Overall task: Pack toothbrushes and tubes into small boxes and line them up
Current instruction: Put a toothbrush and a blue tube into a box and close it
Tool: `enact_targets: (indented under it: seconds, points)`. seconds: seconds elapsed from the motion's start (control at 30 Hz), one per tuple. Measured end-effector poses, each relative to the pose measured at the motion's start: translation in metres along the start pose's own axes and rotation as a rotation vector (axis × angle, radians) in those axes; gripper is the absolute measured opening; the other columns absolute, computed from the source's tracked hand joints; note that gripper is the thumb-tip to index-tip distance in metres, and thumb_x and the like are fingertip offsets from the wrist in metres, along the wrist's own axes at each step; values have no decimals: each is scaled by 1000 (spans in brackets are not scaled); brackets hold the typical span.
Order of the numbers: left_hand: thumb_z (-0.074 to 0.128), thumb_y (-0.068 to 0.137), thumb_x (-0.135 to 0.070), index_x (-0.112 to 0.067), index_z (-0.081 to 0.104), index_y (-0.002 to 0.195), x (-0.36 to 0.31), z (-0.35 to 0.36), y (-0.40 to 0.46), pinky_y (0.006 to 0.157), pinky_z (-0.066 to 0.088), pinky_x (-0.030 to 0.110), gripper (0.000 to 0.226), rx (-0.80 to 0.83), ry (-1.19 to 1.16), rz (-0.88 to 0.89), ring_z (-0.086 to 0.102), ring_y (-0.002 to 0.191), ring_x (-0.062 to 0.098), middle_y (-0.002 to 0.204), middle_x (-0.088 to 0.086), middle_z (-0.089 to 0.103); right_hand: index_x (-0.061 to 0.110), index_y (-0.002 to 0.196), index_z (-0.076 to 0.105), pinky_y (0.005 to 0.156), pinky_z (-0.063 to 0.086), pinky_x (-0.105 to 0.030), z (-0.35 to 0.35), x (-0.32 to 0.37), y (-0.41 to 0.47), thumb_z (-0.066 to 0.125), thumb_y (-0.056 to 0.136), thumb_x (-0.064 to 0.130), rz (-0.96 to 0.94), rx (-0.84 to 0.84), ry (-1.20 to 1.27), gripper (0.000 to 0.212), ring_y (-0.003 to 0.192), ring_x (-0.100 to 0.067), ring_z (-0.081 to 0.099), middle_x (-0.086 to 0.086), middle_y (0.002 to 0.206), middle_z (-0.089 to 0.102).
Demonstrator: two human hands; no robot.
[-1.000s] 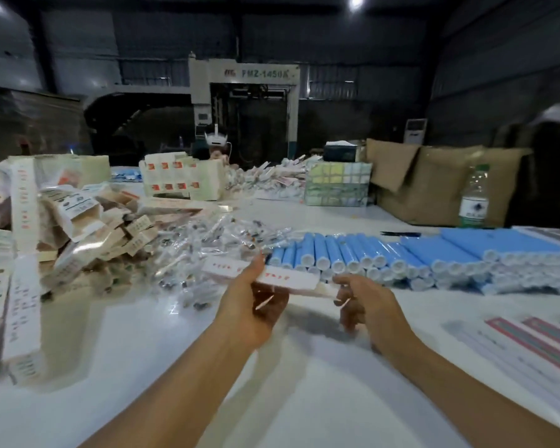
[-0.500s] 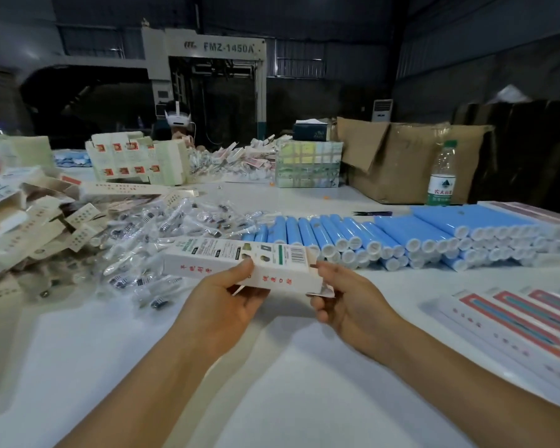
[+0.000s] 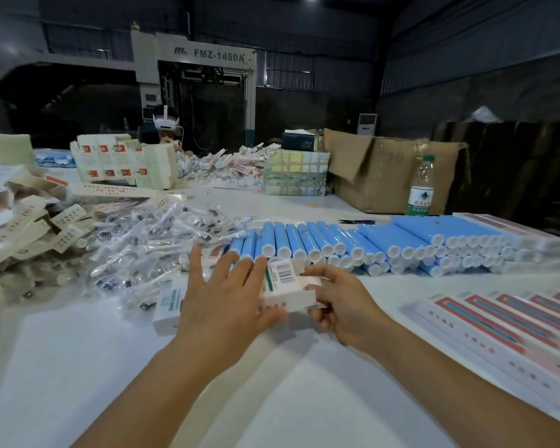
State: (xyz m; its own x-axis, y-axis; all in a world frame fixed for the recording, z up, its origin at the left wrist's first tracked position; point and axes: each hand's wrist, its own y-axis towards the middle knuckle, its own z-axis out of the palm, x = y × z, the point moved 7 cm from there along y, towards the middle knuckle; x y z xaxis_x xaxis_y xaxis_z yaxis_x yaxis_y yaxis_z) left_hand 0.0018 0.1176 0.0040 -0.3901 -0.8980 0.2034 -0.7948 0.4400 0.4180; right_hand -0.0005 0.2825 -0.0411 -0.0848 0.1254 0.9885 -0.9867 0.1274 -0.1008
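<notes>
The small box [image 3: 288, 286] is long and white, with a barcode and green stripe on top. The left hand [image 3: 220, 299] lies flat over it, fingers spread, while the right hand [image 3: 343, 305] pinches its end.

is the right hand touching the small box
Touching. The head view shows the right hand pinching the small box's end, fingers curled round it.

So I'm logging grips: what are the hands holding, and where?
The right hand pinches the small white box at its right end; the left hand lies on it with straight fingers.
</notes>
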Motion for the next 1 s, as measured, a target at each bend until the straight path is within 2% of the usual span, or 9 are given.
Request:
enact_targets:
  seconds: [0.13,0.2,0.3,0.43,0.5,0.6,0.83,0.9,1.0]
  points:
    - [17,88,-68,-25,14,145,-1,9,-2,113,2,44,72,66,-69,9,31,131,16,140,-7,34,29,92,64,37,32,-24,-4,8,-6,54,93,13,-152,21,-368,19,51,-21,49,-21,83,68]
    - [17,90,-66,-26,20,139,-6,10,-5,105,22,35,64,42,-84,44,40,120,17,131,-7,38,33,88,62,43,39,-20,-12,33,0,55,95,21,-352,-105,-676,16,59,-16,53,-3,78,64]
    - [14,91,-64,-24,20,138,-14,14,-6,94,30,31,62,43,-108,72,40,115,18,129,-5,38,23,91,64,59,43,-24,-39,87,31,53,94,18,-501,-379,-831,12,71,-14,56,5,81,63]
    - [23,94,-63,-18,19,140,-30,25,-1,96,28,35,65,104,-135,106,37,119,22,133,0,36,7,87,61,58,41,-28,-71,126,90,47,92,11,-306,-507,-1197,16,71,-25,55,-8,81,59]
    - [28,92,-66,-17,22,139,-33,29,1,98,27,37,69,129,-172,110,35,121,22,134,1,36,5,66,48,49,35,-27,-76,126,112,49,90,6,-150,-484,-1369,24,62,-26,47,-9,65,46]
    - [29,91,-66,-16,19,142,-34,33,5,100,24,41,72,139,-202,107,32,123,23,138,3,32,7,61,46,44,34,-25,-71,118,138,57,88,11,67,-372,-1523,30,51,-18,43,-7,60,46]
    - [33,93,-62,-14,14,146,-34,38,8,104,21,44,73,166,-210,126,30,126,26,142,7,30,4,69,55,41,36,-18,-80,111,157,67,80,11,285,-292,-1370,17,38,-19,46,-9,49,53]
    - [31,91,-66,-15,13,145,-29,38,7,105,22,43,76,145,-221,104,29,127,24,143,3,29,6,83,53,43,34,-21,-83,112,155,63,81,12,218,-300,-1289,12,45,-20,44,-12,60,52]
    - [26,92,-66,-15,13,145,-25,35,8,103,25,40,74,109,-192,94,32,125,22,140,2,31,13,97,43,38,30,-17,-89,137,137,53,86,10,-82,-367,-978,15,42,-18,37,-11,62,45]
